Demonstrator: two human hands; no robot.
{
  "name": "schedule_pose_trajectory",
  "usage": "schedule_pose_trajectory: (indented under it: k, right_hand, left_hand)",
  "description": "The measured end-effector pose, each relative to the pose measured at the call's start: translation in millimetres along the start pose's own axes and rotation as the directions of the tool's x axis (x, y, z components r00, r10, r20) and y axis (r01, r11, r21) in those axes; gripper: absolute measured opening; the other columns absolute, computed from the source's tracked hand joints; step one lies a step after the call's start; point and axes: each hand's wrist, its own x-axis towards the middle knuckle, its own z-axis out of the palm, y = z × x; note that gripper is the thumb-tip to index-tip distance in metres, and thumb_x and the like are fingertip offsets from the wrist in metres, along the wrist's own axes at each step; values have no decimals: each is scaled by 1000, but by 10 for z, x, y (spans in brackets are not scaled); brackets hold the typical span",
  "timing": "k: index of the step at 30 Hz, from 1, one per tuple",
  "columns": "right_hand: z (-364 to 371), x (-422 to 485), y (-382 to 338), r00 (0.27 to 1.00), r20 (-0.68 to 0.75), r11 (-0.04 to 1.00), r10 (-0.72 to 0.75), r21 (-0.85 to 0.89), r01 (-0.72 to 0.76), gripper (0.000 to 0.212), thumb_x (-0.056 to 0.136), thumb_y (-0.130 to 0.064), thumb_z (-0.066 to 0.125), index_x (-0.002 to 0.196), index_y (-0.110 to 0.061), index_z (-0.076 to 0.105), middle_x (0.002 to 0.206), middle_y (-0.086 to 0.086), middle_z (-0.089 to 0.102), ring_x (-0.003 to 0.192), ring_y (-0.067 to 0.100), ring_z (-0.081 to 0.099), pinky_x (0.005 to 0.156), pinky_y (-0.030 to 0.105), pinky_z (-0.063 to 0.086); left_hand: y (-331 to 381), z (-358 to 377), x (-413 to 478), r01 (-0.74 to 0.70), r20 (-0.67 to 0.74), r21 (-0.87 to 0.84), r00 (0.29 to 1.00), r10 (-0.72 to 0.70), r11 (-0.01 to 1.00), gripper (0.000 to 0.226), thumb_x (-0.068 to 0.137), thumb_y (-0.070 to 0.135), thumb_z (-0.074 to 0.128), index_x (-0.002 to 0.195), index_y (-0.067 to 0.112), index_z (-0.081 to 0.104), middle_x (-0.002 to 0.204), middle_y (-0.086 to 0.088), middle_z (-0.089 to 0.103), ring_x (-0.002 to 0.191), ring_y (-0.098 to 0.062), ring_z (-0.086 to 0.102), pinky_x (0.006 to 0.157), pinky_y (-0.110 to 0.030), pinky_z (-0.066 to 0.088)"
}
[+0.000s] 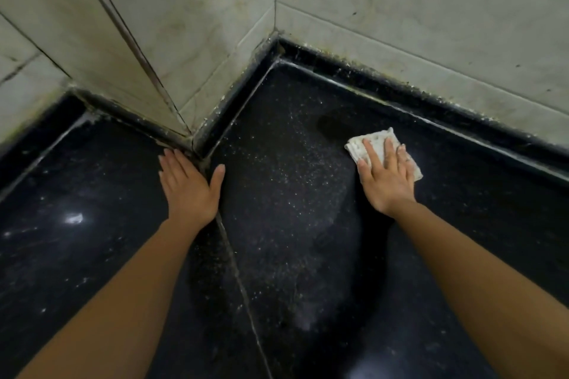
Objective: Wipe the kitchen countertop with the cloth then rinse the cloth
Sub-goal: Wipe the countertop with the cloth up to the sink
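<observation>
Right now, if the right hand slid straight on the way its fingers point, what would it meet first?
Pushing the cloth ahead, the right hand would cross bare black countertop and likely meet the raised black strip under the tiled wall first; depth is hard to judge.

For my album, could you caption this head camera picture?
Right hand presses a folded white cloth flat on the black countertop; left hand rests by the tiled wall corner.

right hand (387, 181) flat on cloth (374, 140), left hand (190, 186) flat on countertop (292, 194)
</observation>
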Motion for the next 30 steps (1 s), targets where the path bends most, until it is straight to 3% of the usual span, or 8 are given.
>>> schedule_pose_trajectory:
  k: [6, 10, 13, 15, 18, 23, 26, 30]
  right_hand:
    - [292, -516, -193, 954, 84, 950, -287, -103, 295, 49, 99, -51, 11, 141, -51, -14, 157, -4, -26, 142, 18, -28, 115, 38, -18]
    - [404, -984, -44, 782, 241, 777, -574, -140, 614, 46, 99, -55, 10, 139, -59, -12, 153, -13, -30, 138, 12, -36, 109, 27, -27]
    - [239, -809, 244, 682, 312, 655, -661, -202, 728, 43, 98, -59, 10, 139, -64, -5, 154, -16, -24, 142, 10, -29, 114, 27, -20]
    - [126, -530, 374, 783, 178, 722, -596, -309, 619, 46, 96, -62, 4, 142, -59, 0, 157, -7, -12, 147, 20, -14, 117, 29, -11]
    - [-90, 6, 413, 971, 38, 947, -236, -217, 238, 53, 95, -61, 7, 146, -50, -6, 160, -3, -15, 147, 20, -16, 117, 34, -11]
    - [-200, 505, 33, 997, -22, 996, 75, -45, -75, 54, 100, -53, 14, 150, -43, -6, 160, -2, -18, 146, 23, -19, 118, 41, -9]
    - [-66, 365, -266, 1000, -17, 998, 3, -57, -4, 55, 101, -52, 13, 151, -41, -6, 160, 1, -19, 146, 24, -20, 117, 41, -11]
    - [279, -200, -522, 940, 66, 930, -334, -140, 340, 52, 100, -50, 13, 147, -46, -8, 159, -2, -19, 144, 17, -24, 113, 34, -18]
  left_hand:
    - [4, 20, -4, -7, -32, -9, 999, 6, 1000, 93, 94, 58, 34, 147, -4, -9, 157, -20, -12, 145, -29, -14, 116, -38, -10]
    - [-11, 12, -22, 24, -39, -20, 999, -25, 1000, 100, 90, 60, 40, 147, -5, -9, 156, -21, -13, 145, -30, -15, 116, -39, -10]
    - [-40, 23, -41, 100, -35, 71, 995, -97, 993, 107, 86, 71, 31, 146, -8, -10, 155, -24, -16, 144, -32, -17, 116, -41, -10]
    - [-44, 44, -33, 112, -17, 105, 994, -111, 988, 108, 84, 73, 25, 145, -9, -11, 154, -25, -18, 143, -34, -18, 116, -42, -11]
    - [-43, 52, -9, 115, 11, 114, 993, -117, 987, 108, 85, 73, 24, 145, -9, -12, 153, -26, -20, 142, -35, -21, 115, -42, -13]
    - [-22, 28, 8, 113, 41, 129, 992, -119, 985, 109, 85, 73, 24, 144, -10, -14, 152, -27, -22, 142, -34, -22, 114, -42, -14]
    - [-14, 13, 7, 115, 53, 132, 991, -123, 985, 109, 84, 73, 23, 144, -10, -14, 152, -27, -22, 141, -35, -23, 115, -42, -14]
    - [7, -31, -1, 115, 78, 121, 989, -125, 986, 109, 84, 74, 23, 144, -9, -15, 152, -26, -23, 141, -35, -23, 115, -43, -14]
